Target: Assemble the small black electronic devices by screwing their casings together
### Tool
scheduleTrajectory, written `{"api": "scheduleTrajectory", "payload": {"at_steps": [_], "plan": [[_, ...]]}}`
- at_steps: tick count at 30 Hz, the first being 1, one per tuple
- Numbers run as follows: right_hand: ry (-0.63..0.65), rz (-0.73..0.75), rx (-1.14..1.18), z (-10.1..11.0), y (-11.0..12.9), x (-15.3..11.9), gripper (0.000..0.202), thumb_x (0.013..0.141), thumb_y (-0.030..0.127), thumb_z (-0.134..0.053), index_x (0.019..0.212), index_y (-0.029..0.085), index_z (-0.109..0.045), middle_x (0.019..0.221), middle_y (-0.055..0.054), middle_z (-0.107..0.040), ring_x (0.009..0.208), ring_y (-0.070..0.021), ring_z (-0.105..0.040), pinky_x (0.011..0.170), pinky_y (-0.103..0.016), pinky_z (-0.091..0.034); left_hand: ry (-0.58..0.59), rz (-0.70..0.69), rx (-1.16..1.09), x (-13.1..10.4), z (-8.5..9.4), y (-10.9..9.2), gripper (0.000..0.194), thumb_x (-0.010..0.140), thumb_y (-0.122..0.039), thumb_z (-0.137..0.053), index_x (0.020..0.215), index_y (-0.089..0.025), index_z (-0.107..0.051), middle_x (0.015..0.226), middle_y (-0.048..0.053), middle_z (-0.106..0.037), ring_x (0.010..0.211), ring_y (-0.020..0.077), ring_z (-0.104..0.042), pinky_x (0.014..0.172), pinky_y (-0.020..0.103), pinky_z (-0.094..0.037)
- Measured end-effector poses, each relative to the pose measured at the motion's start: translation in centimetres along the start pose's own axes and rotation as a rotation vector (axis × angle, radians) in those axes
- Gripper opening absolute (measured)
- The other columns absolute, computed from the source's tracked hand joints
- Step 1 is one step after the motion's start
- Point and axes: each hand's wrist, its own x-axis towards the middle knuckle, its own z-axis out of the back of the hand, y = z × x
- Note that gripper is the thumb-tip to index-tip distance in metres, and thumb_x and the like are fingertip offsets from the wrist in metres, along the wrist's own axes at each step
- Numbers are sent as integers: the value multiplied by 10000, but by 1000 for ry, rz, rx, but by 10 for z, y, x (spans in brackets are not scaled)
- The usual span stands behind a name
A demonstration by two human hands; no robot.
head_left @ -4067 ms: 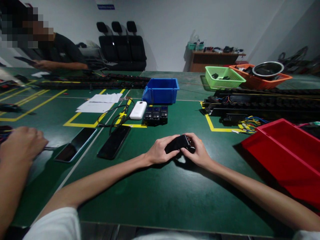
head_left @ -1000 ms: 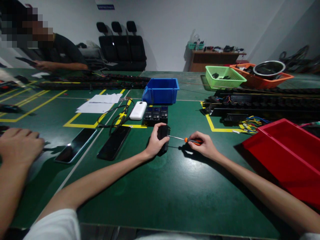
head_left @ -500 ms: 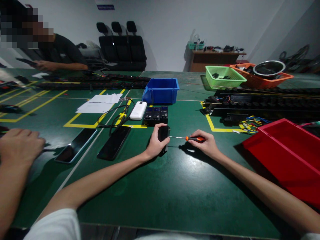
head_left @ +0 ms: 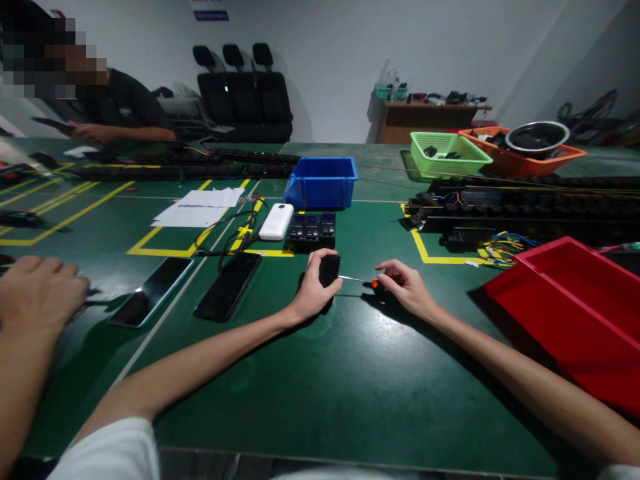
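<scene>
My left hand point(head_left: 315, 288) is closed around a small black box-like part point(head_left: 329, 271), held upright just above the green table. In my right hand point(head_left: 406, 288) is a screwdriver point(head_left: 375, 283) with an orange and black handle; the fingers curl round the handle and hide most of it. Its thin shaft points left, and the tip meets the right side of the black part. Just beyond my left hand stand several similar black modules point(head_left: 313, 230) in a row. A white power bank point(head_left: 277, 222) lies beside them.
Two phones point(head_left: 153, 291) lie on the left, near a co-worker's hand point(head_left: 43, 293). A blue bin point(head_left: 323, 181) stands behind the modules. At right are a red bin point(head_left: 565, 313), loose wires point(head_left: 507, 247) and long black rails point(head_left: 525, 207). Another person point(head_left: 125, 110) sits across the table.
The screwdriver's handle has dipped slightly, and my right-hand fingers have shifted over it, covering more of it. My left hand and the black part have moved slightly down.
</scene>
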Motion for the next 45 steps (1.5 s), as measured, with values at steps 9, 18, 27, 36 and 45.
{"api": "scheduleTrajectory", "payload": {"at_steps": [9, 18, 27, 36, 45], "plan": [[-98, 231, -186, 1, 5, -7, 173, 836, 356, -674, 761, 201, -664, 705, -34, -669, 611, -155, -603, 582, -282, -463, 23, -8, 7, 0, 0, -4, 501, 777, -196, -632, 1242, -253, -454, 1217, 62, -491, 1165, 225, -504, 1040, 407, -397], [-107, 33, 273, 7, -5, -1, 265, 910, 417, -536, 885, 193, -675, 818, -44, -666, 713, -170, -621, 575, -271, -490, 32, -19, 20, -1, 1, -6, 499, 784, -196, -630, 1247, -254, -453, 1226, 68, -490, 1165, 229, -503, 1033, 409, -400], [61, -209, 352, 1, -2, 3, 400, 912, 518, -512, 908, 151, -672, 649, -27, -653, 453, -115, -547, 409, -222, -420, 23, -6, 17, -1, 1, -3, 493, 787, -196, -627, 1243, -254, -447, 1220, 63, -483, 1163, 223, -503, 1038, 407, -396], [-81, 7, 19, 0, 4, -4, 225, 880, 405, -607, 896, 182, -631, 625, -3, -652, 533, -130, -597, 549, -247, -469, 15, 26, -11, 0, 0, -4, 494, 780, -206, -638, 1239, -255, -461, 1207, 66, -495, 1138, 228, -515, 1009, 407, -416], [-120, 53, 12, 0, 5, -8, 226, 838, 370, -665, 965, 193, -606, 686, -24, -701, 616, -168, -679, 609, -280, -538, 19, 43, 0, -1, 1, -4, 493, 775, -208, -644, 1232, -255, -466, 1194, 65, -507, 1095, 222, -535, 989, 401, -427]]}}
